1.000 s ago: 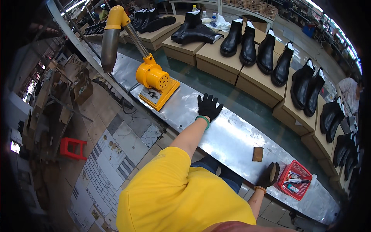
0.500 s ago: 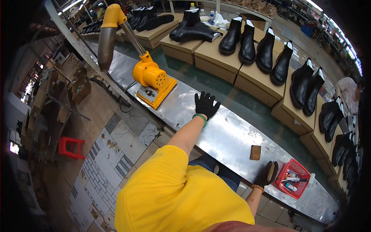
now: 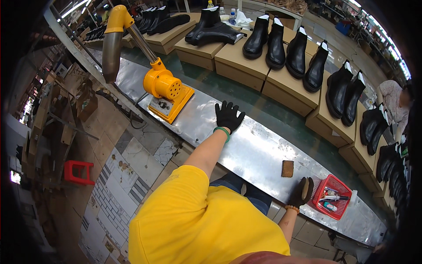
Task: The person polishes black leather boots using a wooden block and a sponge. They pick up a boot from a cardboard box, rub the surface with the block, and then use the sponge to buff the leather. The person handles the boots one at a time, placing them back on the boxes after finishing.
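My left hand [image 3: 229, 117], in a black glove with a green bangle at the wrist, lies flat with fingers spread on a shiny metal bench [image 3: 259, 149]. Nothing is in it. My right hand [image 3: 300, 192], also gloved, rests on its side near the bench's front edge, fingers and thumb apart. A tan patch shows between them, seemingly the glove's palm. Just right of that hand stands a red plastic basket [image 3: 321, 187] holding small tubes and tools. Slightly beyond the same hand, a small brown pad [image 3: 287, 168] lies on the metal.
A yellow heat blower [image 3: 163, 85] with a metal nozzle stands on the bench to the left. Across a green strip [image 3: 202, 72], black ankle boots [image 3: 275, 45] stand on cardboard boxes [image 3: 288, 90]. A red stool [image 3: 79, 172] is on the tiled floor. Another person [image 3: 393, 101] is at the far right.
The whole view has shifted a little, so things sit slightly further left and mostly higher in the picture. Both hands keep about the same places on the bench.
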A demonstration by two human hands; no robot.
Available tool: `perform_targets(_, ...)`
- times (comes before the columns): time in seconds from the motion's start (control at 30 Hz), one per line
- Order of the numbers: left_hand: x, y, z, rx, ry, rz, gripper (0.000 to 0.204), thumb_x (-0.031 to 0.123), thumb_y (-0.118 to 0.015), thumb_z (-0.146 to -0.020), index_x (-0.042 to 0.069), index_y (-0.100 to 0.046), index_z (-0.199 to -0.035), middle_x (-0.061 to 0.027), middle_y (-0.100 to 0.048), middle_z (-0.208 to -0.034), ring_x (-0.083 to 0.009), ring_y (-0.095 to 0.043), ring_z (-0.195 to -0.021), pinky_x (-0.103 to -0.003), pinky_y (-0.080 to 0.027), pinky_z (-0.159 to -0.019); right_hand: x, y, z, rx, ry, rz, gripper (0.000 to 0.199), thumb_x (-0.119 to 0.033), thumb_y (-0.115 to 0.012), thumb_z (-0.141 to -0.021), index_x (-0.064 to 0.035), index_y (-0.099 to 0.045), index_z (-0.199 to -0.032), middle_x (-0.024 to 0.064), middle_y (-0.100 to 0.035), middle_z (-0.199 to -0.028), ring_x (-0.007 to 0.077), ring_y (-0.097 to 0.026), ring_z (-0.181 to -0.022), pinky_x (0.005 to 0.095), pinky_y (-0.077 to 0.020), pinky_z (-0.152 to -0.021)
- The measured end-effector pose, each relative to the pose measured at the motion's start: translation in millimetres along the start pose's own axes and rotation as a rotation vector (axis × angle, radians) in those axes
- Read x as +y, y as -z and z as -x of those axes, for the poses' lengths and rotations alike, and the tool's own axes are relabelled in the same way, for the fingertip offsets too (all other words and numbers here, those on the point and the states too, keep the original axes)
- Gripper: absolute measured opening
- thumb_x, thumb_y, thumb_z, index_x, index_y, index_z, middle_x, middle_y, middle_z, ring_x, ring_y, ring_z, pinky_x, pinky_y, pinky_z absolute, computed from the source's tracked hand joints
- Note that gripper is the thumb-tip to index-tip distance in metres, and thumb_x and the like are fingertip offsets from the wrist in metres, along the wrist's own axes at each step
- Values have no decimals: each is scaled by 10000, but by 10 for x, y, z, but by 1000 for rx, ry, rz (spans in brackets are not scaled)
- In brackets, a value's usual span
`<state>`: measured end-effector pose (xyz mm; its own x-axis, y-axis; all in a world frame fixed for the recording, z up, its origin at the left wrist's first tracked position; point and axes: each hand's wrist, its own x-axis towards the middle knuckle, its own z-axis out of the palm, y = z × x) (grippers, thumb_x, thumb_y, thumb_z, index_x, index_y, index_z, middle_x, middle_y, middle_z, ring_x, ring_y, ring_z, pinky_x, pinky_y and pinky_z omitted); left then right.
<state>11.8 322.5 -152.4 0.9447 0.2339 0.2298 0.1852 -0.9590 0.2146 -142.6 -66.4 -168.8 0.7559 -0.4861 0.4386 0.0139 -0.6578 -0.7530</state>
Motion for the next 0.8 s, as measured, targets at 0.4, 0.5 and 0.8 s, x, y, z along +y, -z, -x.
perform_targets(0.4,-668,128,-1280,415,235,682,721,419,-685,-778,-23,-444,-1293,-273,-442,-1317,-402,-371,-1270,-441,-293,-1073,-47,-15,-51,9,145,255,220,-120,-638,-862,31,-634,-1021,153,-654,-1042,271,-628,-926,351,-495,-851)
perform_targets(0.5,-828,556,-1873,651,354,771,782,365,-753,-714,-20,-422,-1309,-270,-456,-1300,-386,-381,-1271,-434,-300,-1073,18,-20,-31,-4,156,319,216,-119,-625,-867,33,-639,-1019,158,-654,-1052,278,-625,-951,362,-489,-872)
perform_targets(0.8,-1840,859,-2957,524,320,646,969,383,-841,-556,41,-393,-1344,-225,-571,-1191,-352,-561,-1101,-412,-448,-938,-419,-53,-80,-43,95,289,250,-68,-637,-848,62,-614,-1061,181,-640,-1076,284,-623,-957,366,-501,-872)
